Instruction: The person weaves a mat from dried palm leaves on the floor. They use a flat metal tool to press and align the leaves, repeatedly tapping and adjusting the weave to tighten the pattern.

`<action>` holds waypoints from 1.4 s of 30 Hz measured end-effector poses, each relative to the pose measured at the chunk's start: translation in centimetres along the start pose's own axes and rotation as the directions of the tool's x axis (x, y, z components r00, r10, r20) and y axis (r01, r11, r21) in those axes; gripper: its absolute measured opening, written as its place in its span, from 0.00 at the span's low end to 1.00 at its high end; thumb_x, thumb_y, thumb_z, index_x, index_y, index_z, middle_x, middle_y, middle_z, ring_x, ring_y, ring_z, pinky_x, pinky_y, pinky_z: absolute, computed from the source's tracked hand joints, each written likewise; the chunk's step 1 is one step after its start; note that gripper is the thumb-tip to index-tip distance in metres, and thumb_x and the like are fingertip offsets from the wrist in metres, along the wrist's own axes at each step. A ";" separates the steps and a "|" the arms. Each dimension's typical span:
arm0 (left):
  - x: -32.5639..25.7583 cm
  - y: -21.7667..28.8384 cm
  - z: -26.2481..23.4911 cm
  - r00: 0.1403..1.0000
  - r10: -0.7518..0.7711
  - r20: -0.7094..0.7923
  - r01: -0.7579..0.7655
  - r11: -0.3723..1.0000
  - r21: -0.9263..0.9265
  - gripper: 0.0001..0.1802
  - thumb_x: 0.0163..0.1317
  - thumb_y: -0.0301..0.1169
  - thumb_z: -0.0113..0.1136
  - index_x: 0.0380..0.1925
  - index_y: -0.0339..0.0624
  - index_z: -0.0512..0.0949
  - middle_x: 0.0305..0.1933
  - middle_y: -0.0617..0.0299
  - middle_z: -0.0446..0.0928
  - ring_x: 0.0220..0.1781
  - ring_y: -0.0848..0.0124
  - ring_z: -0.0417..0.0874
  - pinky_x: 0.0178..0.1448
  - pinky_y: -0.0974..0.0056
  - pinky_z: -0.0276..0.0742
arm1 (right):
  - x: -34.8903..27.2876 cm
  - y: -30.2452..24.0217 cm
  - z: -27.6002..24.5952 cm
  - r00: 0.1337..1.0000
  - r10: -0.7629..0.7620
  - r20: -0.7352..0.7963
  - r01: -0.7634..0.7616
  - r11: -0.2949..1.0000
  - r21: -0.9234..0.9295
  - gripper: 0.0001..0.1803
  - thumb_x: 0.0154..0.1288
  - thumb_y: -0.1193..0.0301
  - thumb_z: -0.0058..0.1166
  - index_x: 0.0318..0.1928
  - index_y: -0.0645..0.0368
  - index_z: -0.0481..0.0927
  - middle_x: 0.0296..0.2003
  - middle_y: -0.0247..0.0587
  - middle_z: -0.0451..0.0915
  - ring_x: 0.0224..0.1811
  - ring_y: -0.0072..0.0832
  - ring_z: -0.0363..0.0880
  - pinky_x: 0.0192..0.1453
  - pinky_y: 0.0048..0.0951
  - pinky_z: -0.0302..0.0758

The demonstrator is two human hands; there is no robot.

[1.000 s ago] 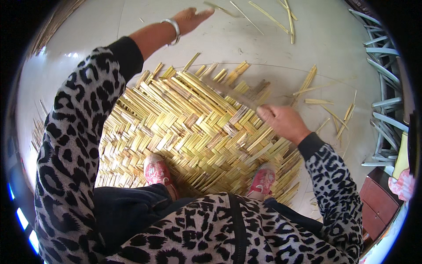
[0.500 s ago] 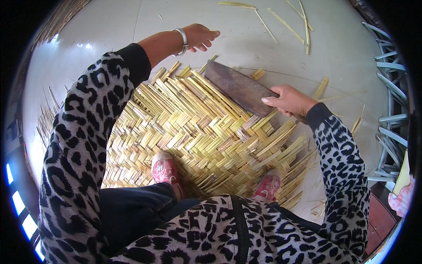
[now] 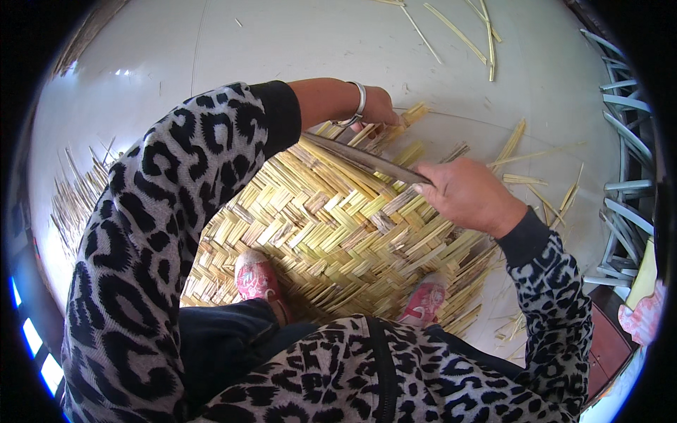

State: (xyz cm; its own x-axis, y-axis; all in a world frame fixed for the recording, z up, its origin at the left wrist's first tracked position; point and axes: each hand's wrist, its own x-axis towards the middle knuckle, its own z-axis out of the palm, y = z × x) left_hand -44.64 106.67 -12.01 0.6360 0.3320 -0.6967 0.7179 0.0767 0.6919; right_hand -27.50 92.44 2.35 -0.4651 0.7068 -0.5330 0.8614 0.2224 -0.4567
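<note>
A woven mat [image 3: 331, 233] of flattened yellow-green reed strips lies on the floor, with loose strip ends along its far side. My right hand [image 3: 465, 196] is closed round the handle end of a dark, flat, rectangular cleaver-like tool [image 3: 363, 156]. The tool is turned edge-on and lies slantwise along the far strips of the mat. Beyond it, my left hand [image 3: 377, 107], with a silver bracelet on the wrist, is closed on the ends of some reed strips [image 3: 416, 113]. Its fingertips are partly hidden by the hand and the tool.
My feet, in red patterned shoes [image 3: 255, 276], stand on the mat. Loose strips [image 3: 458, 32] lie on the pale tiled floor [image 3: 282, 42] at the far right. Grey metal bars [image 3: 627, 141] stand along the right side, near a reddish-brown cabinet [image 3: 608, 349].
My left hand has come down and to the right onto the strip ends. The right hand has turned the tool from flat to edge-on and moved it slightly left.
</note>
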 end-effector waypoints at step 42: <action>3.4 0.6 -0.6 0.718 0.467 -0.516 -0.165 0.835 0.525 0.41 0.53 0.66 0.61 0.32 0.28 0.83 0.34 0.41 0.83 0.36 0.51 0.85 0.45 0.50 0.80 | -1.1 -1.7 8.3 0.968 0.201 -0.151 -0.228 0.954 -0.192 0.13 0.65 0.68 0.45 0.46 0.59 0.77 0.24 0.51 0.82 0.27 0.48 0.83 0.31 0.49 0.77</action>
State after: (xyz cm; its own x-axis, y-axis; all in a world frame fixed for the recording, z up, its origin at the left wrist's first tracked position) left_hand -42.18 108.40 -13.81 0.6456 0.7595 -0.0794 0.6431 -0.4847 0.5928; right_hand -30.17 85.68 -2.22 -0.2460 0.8300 -0.5006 0.9676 0.1800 -0.1770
